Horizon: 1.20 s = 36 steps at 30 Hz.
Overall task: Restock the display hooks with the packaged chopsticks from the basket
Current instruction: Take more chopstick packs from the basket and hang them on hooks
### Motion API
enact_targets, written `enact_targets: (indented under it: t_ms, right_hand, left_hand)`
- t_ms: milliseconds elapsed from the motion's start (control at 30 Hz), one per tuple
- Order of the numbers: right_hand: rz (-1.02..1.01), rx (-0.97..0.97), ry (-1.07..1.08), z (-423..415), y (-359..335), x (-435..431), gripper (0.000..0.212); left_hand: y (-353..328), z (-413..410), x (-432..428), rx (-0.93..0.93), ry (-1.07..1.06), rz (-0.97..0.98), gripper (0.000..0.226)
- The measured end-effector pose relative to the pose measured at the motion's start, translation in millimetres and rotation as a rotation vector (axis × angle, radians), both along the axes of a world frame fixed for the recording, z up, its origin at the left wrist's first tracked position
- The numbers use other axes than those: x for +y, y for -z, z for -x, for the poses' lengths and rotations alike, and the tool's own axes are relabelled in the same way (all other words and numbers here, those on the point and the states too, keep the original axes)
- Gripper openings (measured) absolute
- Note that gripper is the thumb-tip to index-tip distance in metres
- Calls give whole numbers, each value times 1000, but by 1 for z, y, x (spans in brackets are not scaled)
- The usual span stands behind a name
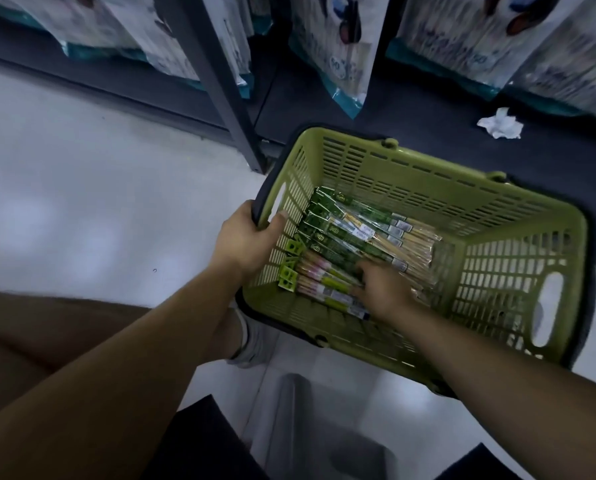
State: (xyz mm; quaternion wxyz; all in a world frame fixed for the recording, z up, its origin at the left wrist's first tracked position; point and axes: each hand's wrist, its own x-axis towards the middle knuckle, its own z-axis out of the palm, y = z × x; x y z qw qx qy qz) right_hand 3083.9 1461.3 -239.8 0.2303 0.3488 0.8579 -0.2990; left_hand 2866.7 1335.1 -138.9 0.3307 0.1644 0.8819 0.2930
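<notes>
A green plastic basket [497, 216] stands on the floor against the bottom shelf. Inside lie several packaged chopsticks: dark green packs [355, 226] across the middle and lighter packs with lime-green hang tabs [310, 275] nearer me. My left hand [248, 240] grips the basket's left rim and its dark handle, thumb inside the wall. My right hand [383, 285] reaches down into the basket, fingers curled onto the packs; motion blur hides whether it holds one. No display hooks are in view.
A dark low shelf [428, 109] carries hanging white-and-teal bags [345, 64], and a crumpled white tissue [499, 123] lies on it. A grey shelf upright [227, 98] stands left of the basket. My shoe [255, 337] sits by the basket's near corner on pale floor.
</notes>
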Motion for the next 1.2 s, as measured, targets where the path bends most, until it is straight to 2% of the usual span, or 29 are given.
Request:
enact_targets:
  t_ms: [300, 467, 633, 700, 733, 800, 833, 867, 900, 967, 1000, 1100, 1133, 1200]
  right_hand:
    - [5, -19, -16, 5, 4, 0, 17]
    - [92, -64, -57, 9, 2, 5, 29]
    - [115, -120, -125, 9, -2, 13, 11]
    - [113, -101, -96, 9, -8, 17, 12]
    - [100, -68, -68, 10, -11, 22, 11]
    - [80, 31, 14, 14, -25, 34, 5]
    - [100, 102, 77, 17, -34, 41, 13]
    - [148, 182, 143, 22, -46, 47, 20]
    - [213, 263, 200, 28, -60, 52, 23]
    - [360, 388, 261, 42, -89, 56, 16]
    - [427, 415, 274, 50, -100, 56, 9]
    - [554, 453, 227, 66, -113, 45, 17]
    - [588, 457, 223, 69, -114, 40, 19]
    - [659, 445, 250, 72, -112, 33, 21]
  left_hand:
    - [1, 0, 1, -23, -11, -29, 33]
    - [1, 1, 0, -26, 0, -38, 33]
    - [1, 1, -1, -28, 8, -38, 29]
    - [2, 1, -2, -25, 25, -46, 30]
    - [1, 1, -4, 8, 43, -47, 39]
    - [-3, 1, -6, 317, 154, -67, 64]
    - [-6, 0, -4, 515, 221, -112, 63]
    - [-12, -2, -1, 626, 267, -179, 54]
    - [-17, -4, 4, 630, 302, -233, 41]
    - [-28, -11, 17, 477, 336, -264, 23]
    - [-31, -16, 23, 341, 329, -254, 25]
    - [-36, -27, 31, -219, 149, -324, 29]
    - [-37, -29, 31, -332, 85, -362, 27]
    - [-36, -29, 30, -424, -9, -408, 24]
